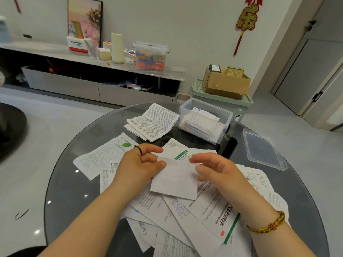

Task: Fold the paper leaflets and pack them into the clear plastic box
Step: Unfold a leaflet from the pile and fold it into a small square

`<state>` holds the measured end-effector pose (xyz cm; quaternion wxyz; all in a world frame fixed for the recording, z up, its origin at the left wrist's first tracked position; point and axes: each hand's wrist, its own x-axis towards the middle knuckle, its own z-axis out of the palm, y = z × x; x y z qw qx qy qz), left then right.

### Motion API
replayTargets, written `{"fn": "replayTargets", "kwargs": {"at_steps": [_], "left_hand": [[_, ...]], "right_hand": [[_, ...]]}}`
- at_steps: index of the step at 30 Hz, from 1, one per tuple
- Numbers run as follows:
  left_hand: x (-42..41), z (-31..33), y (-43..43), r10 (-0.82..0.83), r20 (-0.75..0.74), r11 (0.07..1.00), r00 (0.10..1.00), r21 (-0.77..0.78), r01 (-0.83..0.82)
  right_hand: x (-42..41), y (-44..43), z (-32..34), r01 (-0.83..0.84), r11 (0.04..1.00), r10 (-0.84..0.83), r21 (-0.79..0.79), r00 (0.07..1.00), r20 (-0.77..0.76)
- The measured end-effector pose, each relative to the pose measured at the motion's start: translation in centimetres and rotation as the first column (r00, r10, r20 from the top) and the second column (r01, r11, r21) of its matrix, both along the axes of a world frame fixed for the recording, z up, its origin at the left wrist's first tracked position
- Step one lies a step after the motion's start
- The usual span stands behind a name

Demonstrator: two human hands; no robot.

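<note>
Two hands hold a folded white leaflet (174, 179) above a heap of loose leaflets (213, 210) on a round glass counter (74, 182). The left hand (137, 164) pinches its upper left corner, and the right hand (217, 169) grasps its right edge with curled fingers (200, 159). The clear plastic box (205, 119), partly filled with folded papers, stands open at the counter's far side, with its lid (263, 149) lying to its right.

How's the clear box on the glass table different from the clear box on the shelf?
The table box is open, its lid lying apart on the glass; the shelf box has its lid on. The table box holds white leaflets; the shelf box holds orange and blue packs. Both are clear plastic.
</note>
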<state>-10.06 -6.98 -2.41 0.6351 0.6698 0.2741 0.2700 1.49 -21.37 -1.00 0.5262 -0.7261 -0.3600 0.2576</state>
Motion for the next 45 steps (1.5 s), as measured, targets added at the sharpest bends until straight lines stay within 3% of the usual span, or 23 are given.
{"fn": "replayTargets", "kwargs": {"at_steps": [3, 5, 10, 13, 16, 19, 22, 29, 37, 42, 45], "left_hand": [[-0.2, 0.2, 0.1, 0.008, 0.01, 0.999, 1.0, -0.033, -0.007], [-0.2, 0.3, 0.2, 0.035, 0.026, 0.996, 0.999, -0.084, -0.032], [-0.3, 0.8, 0.9, 0.168, 0.074, 0.96, 0.983, -0.238, -0.146], [-0.4, 0.9, 1.4, 0.213, 0.106, 0.924, 0.971, -0.345, -0.165], [-0.5, 0.9, 1.9, 0.157, 0.137, 0.896, 0.978, -0.437, -0.083], [-0.8, 0.9, 2.2, -0.03, 0.268, 0.866, 0.963, -0.474, 0.159], [-1.0, 1.1, 2.5, -0.147, 0.333, 0.825, 0.931, -0.478, 0.301], [-0.7, 0.6, 2.7, -0.172, 0.297, 0.836, 0.939, -0.46, 0.299], [-0.7, 0.4, 2.7, -0.052, 0.179, 0.889, 0.982, -0.439, 0.127], [-0.9, 0.8, 2.5, 0.001, 0.021, 0.946, 1.0, -0.325, 0.006], [-1.4, 1.0, 2.8, 0.005, -0.129, 0.979, 0.992, -0.2, -0.031]], "right_hand": [[0.2, 0.8, 0.6, -0.016, 0.997, 0.02, -0.07, 0.998, 0.062], [0.0, 1.6, 1.2, -0.044, 0.987, 0.073, -0.152, 0.978, 0.196], [-2.1, 3.7, 2.6, -0.16, 0.92, 0.338, -0.357, 0.784, 0.52], [-2.9, 4.8, 1.9, -0.174, 0.907, 0.385, -0.384, 0.712, 0.587], [-3.1, 5.6, 1.2, -0.165, 0.934, 0.321, -0.316, 0.778, 0.54], [-2.9, 6.3, 0.8, -0.164, 0.973, 0.213, -0.164, 0.91, 0.356], [-2.5, 6.5, 0.6, -0.167, 0.985, 0.173, -0.047, 0.966, 0.19], [-2.0, 6.3, -0.1, -0.173, 0.983, 0.181, -0.061, 0.968, 0.172], [-1.8, 6.5, 0.2, -0.212, 0.977, 0.212, -0.017, 0.977, 0.023], [-0.4, 7.3, 0.8, 0.027, 0.993, -0.028, -0.115, 1.0, -0.013], [0.5, 7.6, 0.8, 0.109, 0.991, -0.117, -0.079, 0.987, -0.107]]}}
